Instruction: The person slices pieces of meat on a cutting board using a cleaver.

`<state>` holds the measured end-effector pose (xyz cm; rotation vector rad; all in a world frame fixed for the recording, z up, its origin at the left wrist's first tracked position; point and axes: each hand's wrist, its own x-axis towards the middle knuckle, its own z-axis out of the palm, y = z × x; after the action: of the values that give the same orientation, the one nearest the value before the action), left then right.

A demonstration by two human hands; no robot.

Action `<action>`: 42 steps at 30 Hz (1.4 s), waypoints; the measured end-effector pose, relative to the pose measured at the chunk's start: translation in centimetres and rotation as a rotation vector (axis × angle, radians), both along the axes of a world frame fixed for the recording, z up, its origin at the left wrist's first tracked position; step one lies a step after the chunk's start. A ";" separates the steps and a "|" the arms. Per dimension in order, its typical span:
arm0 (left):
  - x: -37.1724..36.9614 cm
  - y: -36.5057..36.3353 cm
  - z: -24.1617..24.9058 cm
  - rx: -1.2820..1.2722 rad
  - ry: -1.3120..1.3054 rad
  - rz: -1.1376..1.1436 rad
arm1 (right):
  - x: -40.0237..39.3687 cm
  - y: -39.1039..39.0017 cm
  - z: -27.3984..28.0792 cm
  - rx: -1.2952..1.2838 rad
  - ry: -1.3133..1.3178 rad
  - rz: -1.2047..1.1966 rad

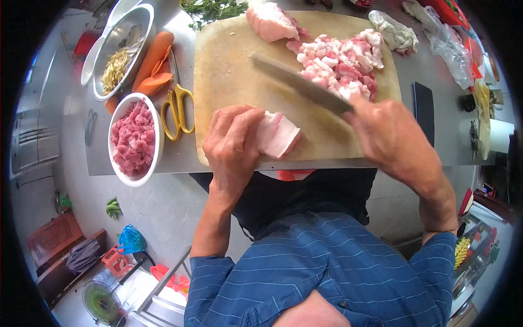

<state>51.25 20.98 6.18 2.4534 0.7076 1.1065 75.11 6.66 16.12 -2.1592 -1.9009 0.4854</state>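
Note:
My left hand [231, 136] is closed on a block of fatty pork [278, 135] at the near edge of the cutting board [223, 71]. In my right hand [384, 131] is a knife [299, 83], its blade slanting up and left over the board, apart from the block. Beyond the blade lies a heap of cut pork pieces [340, 62]. A larger pork chunk [271, 23] rests at the board's far edge. My fingers hide the left end of the block and most of the knife's handle.
Left of the board are yellow-handled scissors [177, 111], carrots [154, 60], a white bowl of cut meat [133, 136] and a metal bowl [143, 35]. Leafy greens [212, 12] lie behind. To the right are a cloth [393, 31], a phone [423, 111] and a plastic bag [444, 46].

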 end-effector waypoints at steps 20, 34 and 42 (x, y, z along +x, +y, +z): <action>-1.0 -1.6 3.6 -0.037 0.212 -0.348 | -0.4 -3.9 0.8 0.159 0.317 -0.321; 0.7 -2.3 3.4 0.044 0.321 -0.101 | 0.3 -3.2 -0.9 0.024 0.294 -0.261; 2.1 -1.7 3.5 -0.250 -0.028 0.179 | 1.2 -3.5 -2.0 0.177 0.324 -0.309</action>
<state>53.36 19.29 9.69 2.1942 1.0081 1.0424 76.32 3.13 14.12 -2.0604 -1.3592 0.5432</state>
